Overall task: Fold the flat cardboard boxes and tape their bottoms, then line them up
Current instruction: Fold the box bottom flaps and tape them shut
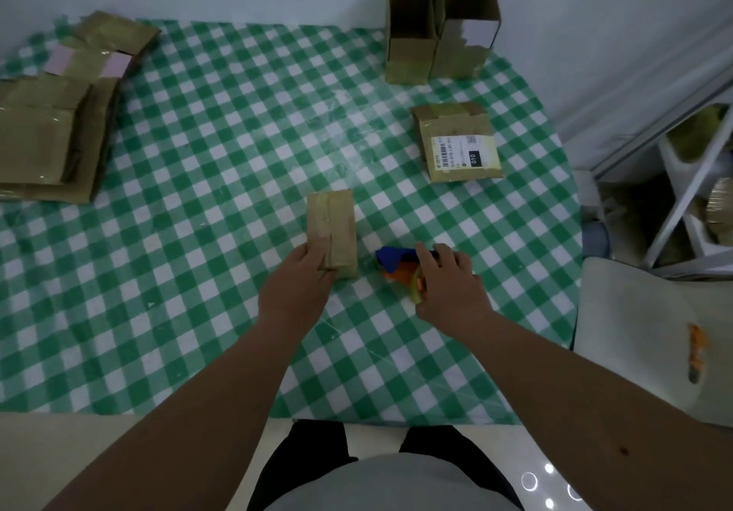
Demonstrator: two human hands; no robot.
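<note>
A small folded cardboard box (332, 228) stands in the middle of the table with a strip of tape along its upper face. My left hand (298, 290) grips its near end, thumb on the left side. Just to the right, my right hand (450, 286) holds a blue and orange tape dispenser (396, 262) on the tablecloth. Two open folded boxes (438, 30) stand side by side at the far right. A box with a white shipping label (456, 141) lies nearer, in front of them. Several flat cardboard boxes (51, 121) are stacked at the far left.
The round table (198, 232) wears a green and white checked cloth under clear plastic. A white chair (650, 336) with an orange mark stands to the right of the table. A white shelf frame (686, 177) is at the far right by the wall.
</note>
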